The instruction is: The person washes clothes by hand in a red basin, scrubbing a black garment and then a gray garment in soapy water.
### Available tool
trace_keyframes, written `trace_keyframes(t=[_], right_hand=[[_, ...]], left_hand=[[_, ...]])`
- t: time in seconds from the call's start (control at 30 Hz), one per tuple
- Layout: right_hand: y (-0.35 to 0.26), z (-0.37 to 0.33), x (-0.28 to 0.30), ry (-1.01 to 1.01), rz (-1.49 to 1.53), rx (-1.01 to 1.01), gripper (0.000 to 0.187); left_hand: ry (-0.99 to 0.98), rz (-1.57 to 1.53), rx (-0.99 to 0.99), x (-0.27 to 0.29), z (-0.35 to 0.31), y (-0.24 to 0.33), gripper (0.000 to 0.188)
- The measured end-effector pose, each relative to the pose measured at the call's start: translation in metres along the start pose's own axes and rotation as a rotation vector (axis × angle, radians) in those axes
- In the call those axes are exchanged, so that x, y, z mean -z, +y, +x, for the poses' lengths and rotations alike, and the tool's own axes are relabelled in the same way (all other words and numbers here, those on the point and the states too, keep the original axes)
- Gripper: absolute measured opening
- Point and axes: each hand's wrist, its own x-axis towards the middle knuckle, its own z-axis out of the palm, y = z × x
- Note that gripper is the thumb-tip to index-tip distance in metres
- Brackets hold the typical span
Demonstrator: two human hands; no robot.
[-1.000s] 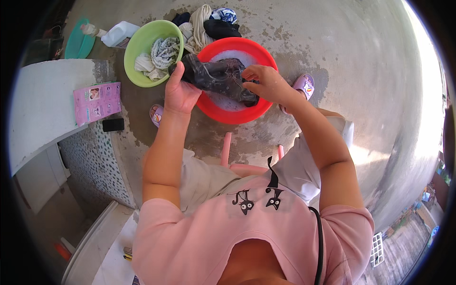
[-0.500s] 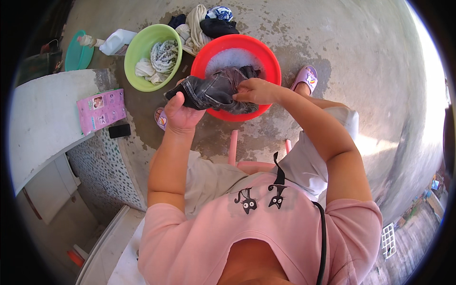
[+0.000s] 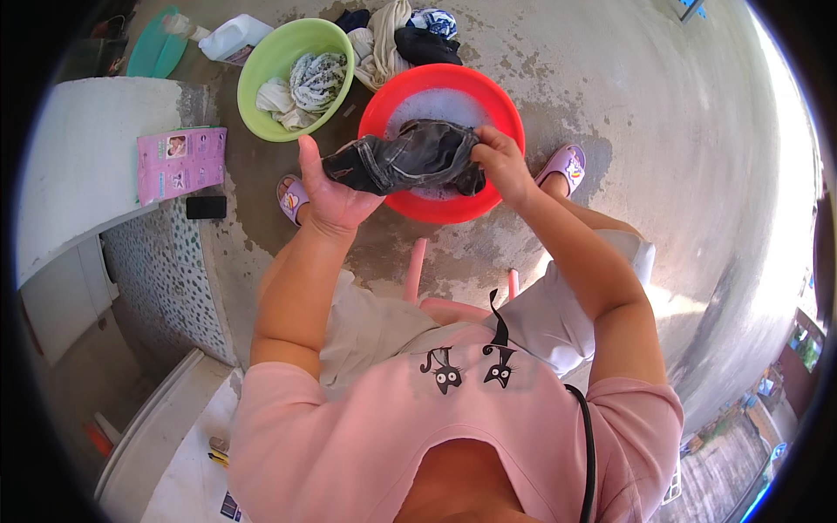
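Note:
A wet, dark grey denim garment (image 3: 417,155) with visible seams stretches between my two hands, over a red basin (image 3: 372,103) of soapy water. My left hand (image 3: 336,193) supports its left end; the thumb sticks up and the fingers are hidden beneath the cloth. On the right, my right hand (image 3: 499,157) pinches the garment's edge between thumb and fingers. White suds (image 3: 436,106) show in the basin behind the cloth.
Behind on the left stands a green basin (image 3: 253,91) with pale clothes (image 3: 316,83). A heap of clothes (image 3: 381,44) lies beside it. Farther left are a white jug (image 3: 234,39), a teal basin (image 3: 148,57), a pink packet (image 3: 181,163) and a black phone (image 3: 207,207).
My right hand has moved right and up along the garment, pulling it wider and flatter. The left hand keeps its end, its thumb now lifted away from the cloth. The view has shifted slightly.

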Motion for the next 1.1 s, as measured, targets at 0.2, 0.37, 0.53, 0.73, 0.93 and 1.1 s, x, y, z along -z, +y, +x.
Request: trace_keyframes(t=[0.2,0.37,0.53,0.73,0.93,1.1], right_hand=[[-0.064,-0.001,0.028,-0.156,0.274,0.116,0.018],[-0.064,-0.003,0.028,-0.467,0.359,0.223,0.018],[-0.070,-0.006,0.027,-0.532,0.298,0.219,0.019],[-0.078,-0.011,0.024,-0.247,0.137,0.183,0.016],[-0.051,0.009,0.020,0.091,-0.909,0.637,0.030],[-0.037,0.001,-0.002,0.171,-0.994,0.506,0.035]], left_hand=[[0.200,-0.115,0.313,0.025,-0.014,-0.031,0.090],[0.366,-0.122,0.529,0.030,-0.006,-0.078,0.066],[0.391,0.035,0.344,0.004,-0.001,-0.076,0.050],[0.219,0.239,0.052,0.016,0.005,-0.030,0.032],[0.134,0.596,-0.143,-0.022,0.000,0.013,0.027],[0.202,0.688,-0.252,-0.021,0.003,0.019,0.023]])
